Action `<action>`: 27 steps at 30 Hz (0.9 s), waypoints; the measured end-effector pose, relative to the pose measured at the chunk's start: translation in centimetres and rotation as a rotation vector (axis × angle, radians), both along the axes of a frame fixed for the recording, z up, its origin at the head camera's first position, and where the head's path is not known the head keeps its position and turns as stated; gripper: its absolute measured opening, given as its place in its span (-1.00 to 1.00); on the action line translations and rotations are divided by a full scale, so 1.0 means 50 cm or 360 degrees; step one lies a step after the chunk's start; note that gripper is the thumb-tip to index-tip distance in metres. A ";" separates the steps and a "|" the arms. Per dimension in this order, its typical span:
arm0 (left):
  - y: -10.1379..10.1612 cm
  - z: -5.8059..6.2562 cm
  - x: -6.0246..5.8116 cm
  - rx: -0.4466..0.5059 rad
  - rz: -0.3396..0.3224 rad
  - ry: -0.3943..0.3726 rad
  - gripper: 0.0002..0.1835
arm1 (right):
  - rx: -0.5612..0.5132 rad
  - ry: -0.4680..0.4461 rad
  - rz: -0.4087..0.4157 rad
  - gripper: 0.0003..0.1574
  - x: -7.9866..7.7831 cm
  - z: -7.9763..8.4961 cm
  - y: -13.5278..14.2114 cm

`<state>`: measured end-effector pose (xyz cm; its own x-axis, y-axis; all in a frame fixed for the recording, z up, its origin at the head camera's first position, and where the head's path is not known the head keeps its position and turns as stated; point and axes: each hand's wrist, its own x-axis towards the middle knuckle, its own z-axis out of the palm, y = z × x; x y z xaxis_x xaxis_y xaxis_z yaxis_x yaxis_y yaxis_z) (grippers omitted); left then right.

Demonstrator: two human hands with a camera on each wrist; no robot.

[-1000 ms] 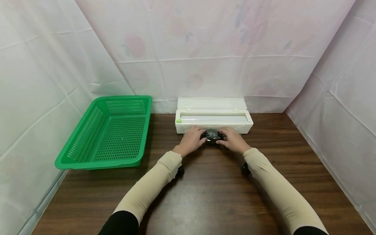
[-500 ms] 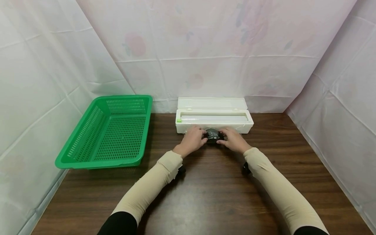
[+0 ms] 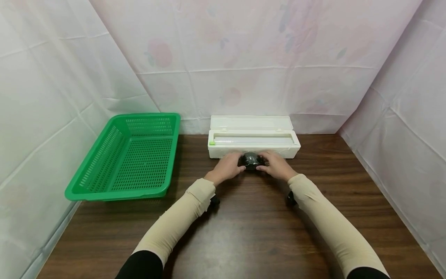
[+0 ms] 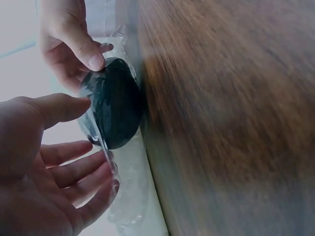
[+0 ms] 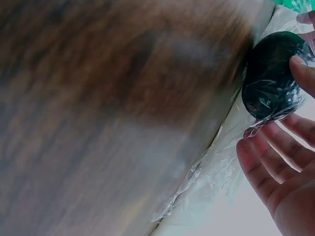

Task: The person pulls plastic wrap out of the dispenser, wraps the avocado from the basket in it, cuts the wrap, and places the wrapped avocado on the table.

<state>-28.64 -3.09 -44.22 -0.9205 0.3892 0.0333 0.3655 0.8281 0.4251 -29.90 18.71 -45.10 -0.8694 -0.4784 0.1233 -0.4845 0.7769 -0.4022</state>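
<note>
A smooth, dark green oval thing (image 3: 251,161), glossy under clear cling film (image 5: 268,101), is in front of a white cling film box (image 3: 254,151). My left hand (image 3: 226,168) holds its left side, thumb toward me and fingers at the far side. From the right, my right hand (image 3: 277,166) holds it the same way. In the left wrist view, the left fingertips (image 4: 109,169) touch a fold of the film beside the dark oval (image 4: 115,105). The right thumb (image 5: 305,73) lies against it in the right wrist view. Its underside is hidden.
The cling film box stands at the back of the wooden table (image 3: 251,224), its lid (image 3: 251,122) tipped back and a green slider (image 3: 211,143) at its left. A green plastic basket (image 3: 139,166) is to the left. Pale cloth walls (image 3: 244,89) surround the table.
The hands stay on either side of the dark oval. The left fingers have shifted slightly down its side, and the film over the top shows fewer bright creases.
</note>
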 end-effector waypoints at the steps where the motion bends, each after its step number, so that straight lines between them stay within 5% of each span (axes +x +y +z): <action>1: -0.001 0.000 0.001 -0.0010 -0.0004 0.0019 -0.45 | 0.0009 0.0006 0.0000 -0.31 0.001 0.002 0.000; 6: 0.000 0.003 0.006 -0.0039 -0.0026 0.0182 -0.51 | 0.0033 0.0077 -0.0015 -0.31 0.007 0.008 -0.004; 12: 0.007 0.012 0.006 -0.0120 -0.0198 0.0304 -0.47 | 0.0035 0.0167 0.0042 -0.26 0.007 0.010 -0.014; 18: 0.012 0.011 0.003 -0.0132 -0.0227 0.0197 -0.41 | 0.0023 0.0092 0.0044 -0.26 0.001 0.001 -0.015; 27: 0.009 0.006 -0.017 0.0091 -0.0114 -0.0033 -0.45 | -0.0054 -0.0049 -0.0006 -0.26 -0.009 -0.003 -0.014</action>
<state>-29.49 -2.63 -43.92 -0.8911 0.4521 0.0388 0.4137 0.7742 0.4790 -30.36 18.02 -45.26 -0.8749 -0.4711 0.1126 -0.4686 0.7644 -0.4429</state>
